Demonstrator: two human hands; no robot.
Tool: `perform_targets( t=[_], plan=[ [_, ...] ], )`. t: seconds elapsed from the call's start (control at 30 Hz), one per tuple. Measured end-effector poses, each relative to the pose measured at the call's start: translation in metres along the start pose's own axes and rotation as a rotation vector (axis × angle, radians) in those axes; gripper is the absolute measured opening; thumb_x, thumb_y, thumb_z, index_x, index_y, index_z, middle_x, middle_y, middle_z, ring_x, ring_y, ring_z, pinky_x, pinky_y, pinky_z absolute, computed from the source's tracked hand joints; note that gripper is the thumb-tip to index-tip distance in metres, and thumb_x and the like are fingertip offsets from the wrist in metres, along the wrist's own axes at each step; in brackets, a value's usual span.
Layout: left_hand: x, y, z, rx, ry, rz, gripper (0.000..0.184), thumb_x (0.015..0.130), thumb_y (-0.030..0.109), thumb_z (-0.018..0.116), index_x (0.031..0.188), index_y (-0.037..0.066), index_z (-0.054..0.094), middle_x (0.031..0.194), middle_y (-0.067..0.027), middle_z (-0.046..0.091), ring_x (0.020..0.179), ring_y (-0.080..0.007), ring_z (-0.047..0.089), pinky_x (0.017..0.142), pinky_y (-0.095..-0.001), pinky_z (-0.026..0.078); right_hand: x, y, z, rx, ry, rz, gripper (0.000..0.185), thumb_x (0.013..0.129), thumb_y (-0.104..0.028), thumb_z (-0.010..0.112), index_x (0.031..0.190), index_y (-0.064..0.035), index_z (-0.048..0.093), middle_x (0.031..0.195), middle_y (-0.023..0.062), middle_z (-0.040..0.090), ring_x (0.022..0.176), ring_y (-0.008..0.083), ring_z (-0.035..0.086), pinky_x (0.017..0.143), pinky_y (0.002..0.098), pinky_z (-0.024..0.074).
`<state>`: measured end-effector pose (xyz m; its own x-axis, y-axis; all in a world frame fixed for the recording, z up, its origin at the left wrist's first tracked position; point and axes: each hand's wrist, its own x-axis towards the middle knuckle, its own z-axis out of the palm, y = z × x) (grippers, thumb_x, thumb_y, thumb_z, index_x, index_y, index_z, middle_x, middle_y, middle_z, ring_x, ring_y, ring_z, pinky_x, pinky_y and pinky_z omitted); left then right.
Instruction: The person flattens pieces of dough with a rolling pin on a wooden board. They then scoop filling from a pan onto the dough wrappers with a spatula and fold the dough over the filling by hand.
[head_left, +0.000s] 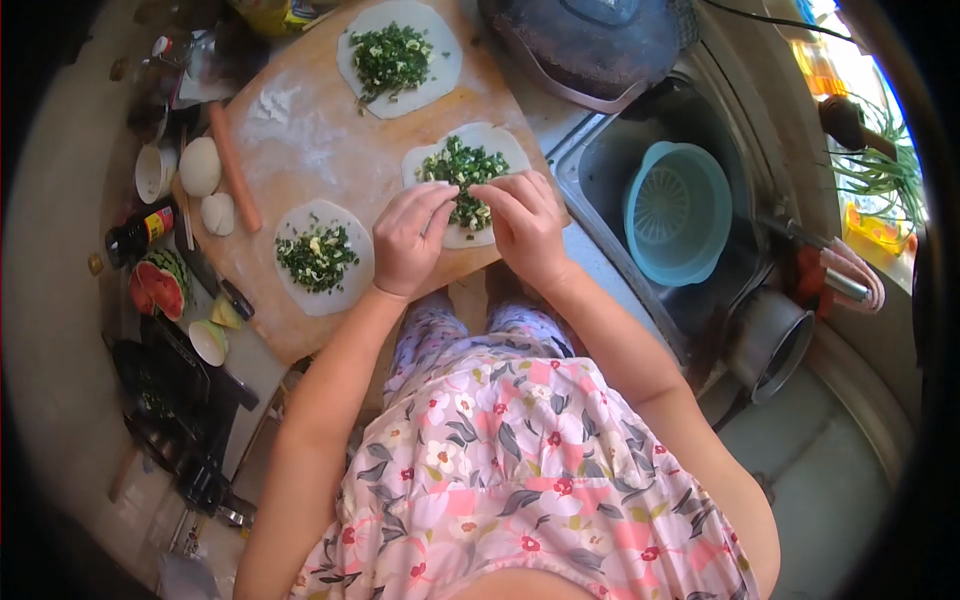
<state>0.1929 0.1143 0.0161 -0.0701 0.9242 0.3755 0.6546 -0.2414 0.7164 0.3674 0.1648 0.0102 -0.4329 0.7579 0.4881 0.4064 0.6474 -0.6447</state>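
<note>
Three flat rounds of dough, each topped with chopped greens and pale bits, lie on a floured wooden board (310,110). Over the near right round (505,145), my left hand (413,232) has its fingertips pinched at the left side of the greens (462,165). My right hand (525,222) is pinched just beside it, above the same filling. Whatever is between the fingertips is too small to make out. Another filled round (322,258) sits left of my left hand, and the third (400,58) is at the board's far side.
A rolling pin (235,168) and two dough balls (201,167) are at the board's left. Farther left are a knife (237,300), cut watermelon (160,285) and a dark bottle (140,232). At right, the sink (590,200) holds a blue colander (715,215); a pot (775,345) is nearby.
</note>
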Motion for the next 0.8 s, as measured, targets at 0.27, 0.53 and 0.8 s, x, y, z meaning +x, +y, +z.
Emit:
perform_targets(
  t=[0.27, 0.53, 0.8],
  plan=[
    [0.025, -0.010, 0.006, 0.054, -0.080, -0.248, 0.019, 0.087, 0.011, 0.063, 0.104, 0.009, 0.070, 0.089, -0.0091, 0.071, 0.079, -0.0255, 0.068, 0.073, -0.0342, 0.052, 0.015, 0.009, 0.009, -0.176, 0.018, 0.168, 0.018, 0.076, -0.002, 0.067, 0.092, -0.0105, 0.069, 0.081, 0.0057, 0.060, 0.083, 0.0261, 0.057, 0.073, 0.0374, 0.0412],
    [0.052, -0.056, 0.013, 0.198, -0.136, -0.249, 0.018, 0.085, 0.005, 0.059, 0.098, 0.009, 0.069, 0.099, -0.0082, 0.066, 0.093, -0.0263, 0.063, 0.081, -0.0345, 0.049, 0.012, 0.010, 0.013, -0.124, -0.008, 0.259, 0.015, 0.078, -0.003, 0.066, 0.091, -0.0095, 0.070, 0.082, 0.0054, 0.060, 0.083, 0.0259, 0.056, 0.075, 0.0369, 0.0405],
    [0.066, -0.066, 0.011, 0.211, -0.298, -0.371, 0.020, 0.080, -0.004, 0.052, 0.086, 0.007, 0.068, 0.092, -0.0106, 0.061, 0.089, -0.0290, 0.061, 0.079, -0.0362, 0.049, 0.010, 0.011, 0.020, -0.140, 0.033, 0.274, 0.019, 0.078, 0.000, 0.064, 0.093, -0.0101, 0.070, 0.086, 0.0059, 0.060, 0.086, 0.0270, 0.056, 0.077, 0.0377, 0.0406]
  ],
)
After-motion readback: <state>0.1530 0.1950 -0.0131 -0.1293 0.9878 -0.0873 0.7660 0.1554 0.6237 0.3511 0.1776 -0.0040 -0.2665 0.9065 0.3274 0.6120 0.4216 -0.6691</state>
